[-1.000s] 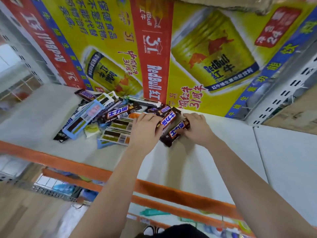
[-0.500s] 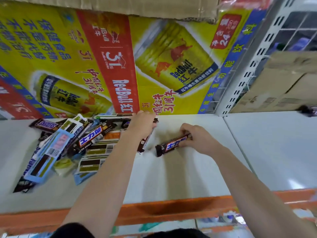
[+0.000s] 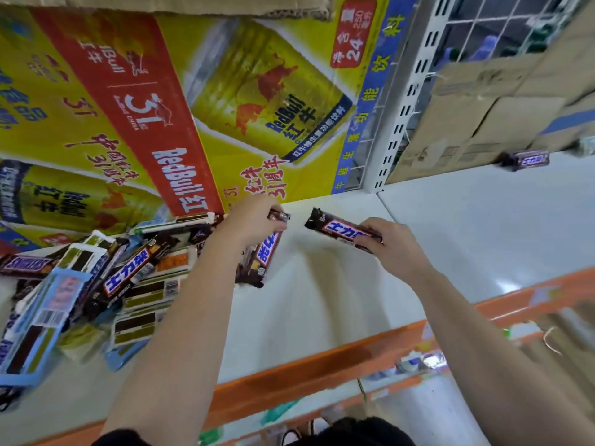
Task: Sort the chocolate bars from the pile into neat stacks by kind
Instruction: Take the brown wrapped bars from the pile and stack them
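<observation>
Two hands: each held one brown bar over the white shelf point(image 3: 322, 310).
Left hand point(image 3: 254, 225): fingers clamped on left bar point(image 3: 265, 252), beside the pile point(image 3: 106, 284).
Right hand point(image 3: 394, 244): fingers clamped on right bar point(image 3: 335, 228), well apart from the pile.
Far bar point(image 3: 528, 160): lay alone, far to the right.

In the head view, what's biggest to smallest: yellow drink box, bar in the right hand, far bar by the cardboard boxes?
1. yellow drink box
2. held bar in the right hand
3. far bar; being far may make it look smaller
</observation>
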Demonstrator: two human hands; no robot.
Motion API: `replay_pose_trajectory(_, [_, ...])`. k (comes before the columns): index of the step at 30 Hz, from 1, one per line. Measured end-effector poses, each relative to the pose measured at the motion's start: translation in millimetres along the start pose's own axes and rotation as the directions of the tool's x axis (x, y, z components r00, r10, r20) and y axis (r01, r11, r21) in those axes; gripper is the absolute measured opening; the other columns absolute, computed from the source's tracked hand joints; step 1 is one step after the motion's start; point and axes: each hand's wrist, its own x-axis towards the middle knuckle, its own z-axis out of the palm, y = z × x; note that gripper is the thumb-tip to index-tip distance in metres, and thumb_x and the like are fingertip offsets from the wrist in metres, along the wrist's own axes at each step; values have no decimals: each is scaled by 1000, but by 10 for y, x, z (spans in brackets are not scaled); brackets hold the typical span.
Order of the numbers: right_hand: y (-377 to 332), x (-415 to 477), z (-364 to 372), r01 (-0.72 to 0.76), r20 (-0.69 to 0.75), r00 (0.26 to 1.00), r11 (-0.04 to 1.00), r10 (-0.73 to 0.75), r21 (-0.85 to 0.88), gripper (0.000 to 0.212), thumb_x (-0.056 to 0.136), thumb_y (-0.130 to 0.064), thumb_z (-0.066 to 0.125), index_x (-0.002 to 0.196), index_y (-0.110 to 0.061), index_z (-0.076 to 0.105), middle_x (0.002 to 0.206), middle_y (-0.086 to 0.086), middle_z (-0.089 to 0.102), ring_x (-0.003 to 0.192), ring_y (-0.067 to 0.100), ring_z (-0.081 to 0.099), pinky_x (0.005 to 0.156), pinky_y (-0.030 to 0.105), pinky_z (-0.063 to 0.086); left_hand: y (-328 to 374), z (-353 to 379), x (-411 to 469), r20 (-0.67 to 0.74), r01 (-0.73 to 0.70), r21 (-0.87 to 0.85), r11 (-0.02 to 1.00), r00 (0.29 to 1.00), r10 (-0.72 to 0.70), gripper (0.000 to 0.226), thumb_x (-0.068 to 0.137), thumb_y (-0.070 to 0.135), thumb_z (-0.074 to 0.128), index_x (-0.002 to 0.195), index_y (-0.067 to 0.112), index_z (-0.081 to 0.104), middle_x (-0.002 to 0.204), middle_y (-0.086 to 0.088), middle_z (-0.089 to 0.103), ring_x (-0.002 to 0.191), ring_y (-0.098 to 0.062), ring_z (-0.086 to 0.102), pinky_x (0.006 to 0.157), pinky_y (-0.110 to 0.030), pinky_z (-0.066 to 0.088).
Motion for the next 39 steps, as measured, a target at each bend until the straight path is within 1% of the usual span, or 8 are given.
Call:
replay_pose_trajectory(4, [226,-210,-192,-80,-164,983,997,82,22,9,89,-17,60,94,-14,67,79,2,64,73,22,53,57,23,28,321,76,-29,-97,-59,-306,950,995,30,20,83,17,70,96,16,54,101,-6,61,86,-25,63,72,-41,56])
replay_pose_trajectory(9, [616,-440,-579,-132,-247,961,991,128,1,11,89,-16,59,95,-11,67,85,5,66,78,24,56,61,25,28,831,452,-83,-73,-72,-707,704,997,29,27,85,2,64,105,17,54,100,-16,61,84,-26,67,66,-36,59])
replay_pose_trajectory(15, [1244,-645,-1244,-168,-305,939,986,159,-3,15,87,-19,65,96,-10,71,78,1,65,71,19,55,56,17,33,1567,1036,11,-47,-33,-807,590,999,-9,19,85,-2,63,88,16,59,86,-4,60,74,-16,67,68,-33,60])
replay_pose_trajectory(24, [2579,-899,-2356,-155,-249,959,986,138,-53,14,88,-20,63,97,-12,71,88,6,71,73,16,55,56,17,32,2944,1873,317,-23,31,-862,506,995,-100,13,81,4,70,85,14,64,82,-1,67,72,-14,70,63,-28,59])
replay_pose_trajectory(28, [3066,-867,-2749,-139,-239,964,987,118,-74,15,89,-16,62,100,-10,70,92,7,71,78,19,57,62,20,29,3433,2148,530,-27,33,-865,500,993,-113,12,80,3,71,85,11,64,83,-6,67,75,-17,69,64,-29,58])
replay_pose_trajectory(31, [3371,-777,-2951,-146,-252,960,987,126,-64,15,88,-14,63,101,-8,66,83,2,63,69,14,51,56,11,33,3691,2315,764,2,58,-846,530,994,-107,14,78,3,73,84,10,62,87,-10,66,82,-22,69,65,-31,58])
replay_pose_trajectory(35, [3733,-552,-3139,-161,-279,950,986,142,-45,13,85,-15,67,96,-8,66,79,0,62,68,15,52,55,2,35,3947,2525,1089,-18,31,-766,642,997,-71,18,74,10,78,80,16,63,91,-12,67,86,-24,68,68,-35,58])
replay_pose_trajectory(39, [4011,-255,-3286,-134,-274,954,990,120,-34,11,83,-15,69,92,-9,69,80,2,67,71,15,56,57,13,35,4101,2700,1455,-65,-15,-639,769,997,-35,20,68,21,83,80,23,66,83,0,70,78,-18,64,73,-37,53])
